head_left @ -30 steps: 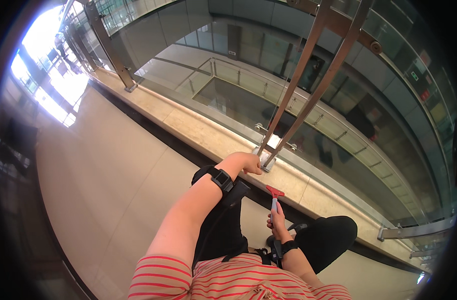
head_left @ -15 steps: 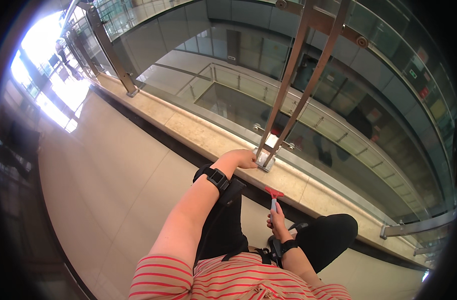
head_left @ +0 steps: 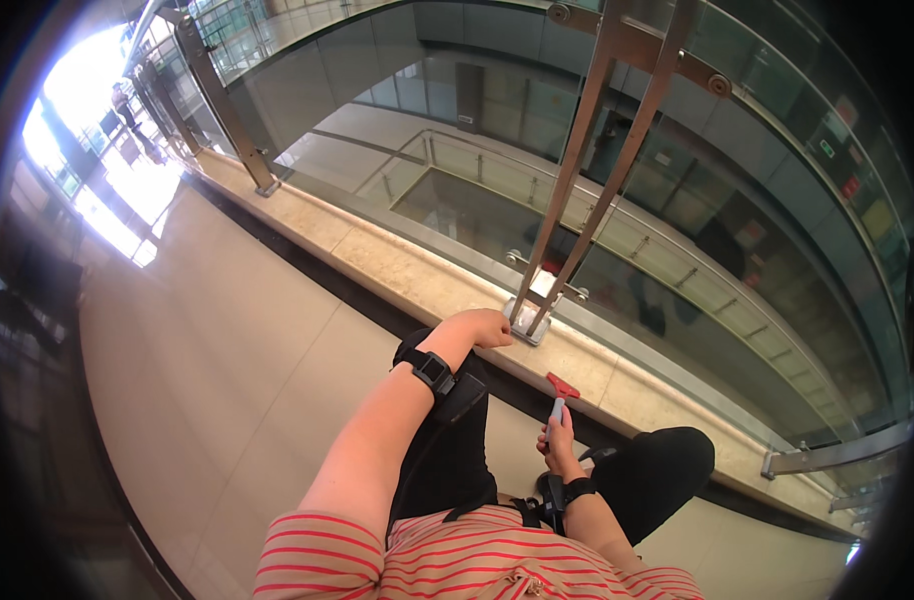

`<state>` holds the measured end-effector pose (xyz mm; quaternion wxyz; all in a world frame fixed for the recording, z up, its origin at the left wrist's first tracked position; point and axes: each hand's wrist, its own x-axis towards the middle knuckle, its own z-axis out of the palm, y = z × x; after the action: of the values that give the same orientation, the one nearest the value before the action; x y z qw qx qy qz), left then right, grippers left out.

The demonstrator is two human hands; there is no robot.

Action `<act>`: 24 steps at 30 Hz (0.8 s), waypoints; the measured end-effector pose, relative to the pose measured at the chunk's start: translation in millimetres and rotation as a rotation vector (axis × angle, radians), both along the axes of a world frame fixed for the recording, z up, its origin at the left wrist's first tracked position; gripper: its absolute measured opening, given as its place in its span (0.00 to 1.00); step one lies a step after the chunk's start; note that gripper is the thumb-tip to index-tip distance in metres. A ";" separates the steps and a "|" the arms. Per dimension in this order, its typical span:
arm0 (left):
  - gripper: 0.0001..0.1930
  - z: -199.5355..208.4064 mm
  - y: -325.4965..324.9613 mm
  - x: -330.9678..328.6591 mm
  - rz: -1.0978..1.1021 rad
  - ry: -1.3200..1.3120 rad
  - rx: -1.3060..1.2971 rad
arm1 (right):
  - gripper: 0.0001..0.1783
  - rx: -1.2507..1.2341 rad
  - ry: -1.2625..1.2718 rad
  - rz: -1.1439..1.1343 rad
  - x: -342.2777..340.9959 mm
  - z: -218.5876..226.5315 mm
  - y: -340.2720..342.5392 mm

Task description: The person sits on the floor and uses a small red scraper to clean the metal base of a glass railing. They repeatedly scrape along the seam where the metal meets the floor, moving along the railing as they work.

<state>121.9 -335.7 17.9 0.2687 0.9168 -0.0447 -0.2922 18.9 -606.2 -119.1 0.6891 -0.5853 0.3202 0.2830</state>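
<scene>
My right hand (head_left: 560, 447) is closed around the grey handle of a scraper (head_left: 562, 388). The scraper's wide red head points up at the front edge of the stone ledge (head_left: 377, 250). My left hand (head_left: 490, 327) rests by the foot of a double metal railing post (head_left: 577, 200), with its fingers curled. Whatever those fingers may hold is hidden. Something white (head_left: 524, 314) lies at the post's base plate, close to my left fingertips; its kind is unclear.
Glass panels (head_left: 417, 190) run along the ledge, with a lower level visible through them. My bent right knee (head_left: 667, 470) is close to the ledge. Beige floor tiles (head_left: 237, 350) stretch to the left, where a person (head_left: 127, 105) stands far off.
The scraper has tilted, and its red head has shifted slightly right with a twist. My left hand has moved slightly down, a little away from the post's foot.
</scene>
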 end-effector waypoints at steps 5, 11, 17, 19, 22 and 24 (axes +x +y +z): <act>0.20 -0.8 -10.7 3.9 -0.029 0.050 -0.019 | 0.29 0.014 0.007 0.045 -2.8 0.9 0.7; 0.18 0.7 -15.3 6.3 -0.088 -0.011 -0.021 | 0.29 0.028 -0.017 0.057 -4.1 -0.2 -0.7; 0.18 3.4 -24.1 9.9 -0.047 0.042 -0.042 | 0.30 0.021 -0.024 0.048 -6.2 -2.4 -0.9; 0.18 3.7 -27.2 10.2 -0.055 0.019 -0.044 | 0.31 0.024 -0.042 0.056 -6.4 -2.2 -0.7; 0.18 2.7 -31.3 11.4 -0.082 -0.006 -0.049 | 0.30 0.015 -0.041 0.037 -5.7 -1.7 -0.2; 0.18 0.7 -34.6 12.4 -0.101 -0.031 -0.023 | 0.30 0.005 -0.057 0.011 -5.2 -1.8 -0.2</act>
<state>134.3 -370.3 18.7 0.2633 0.9145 -0.0985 -0.2908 13.7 -606.4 -120.9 0.6977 -0.5931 0.2966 0.2710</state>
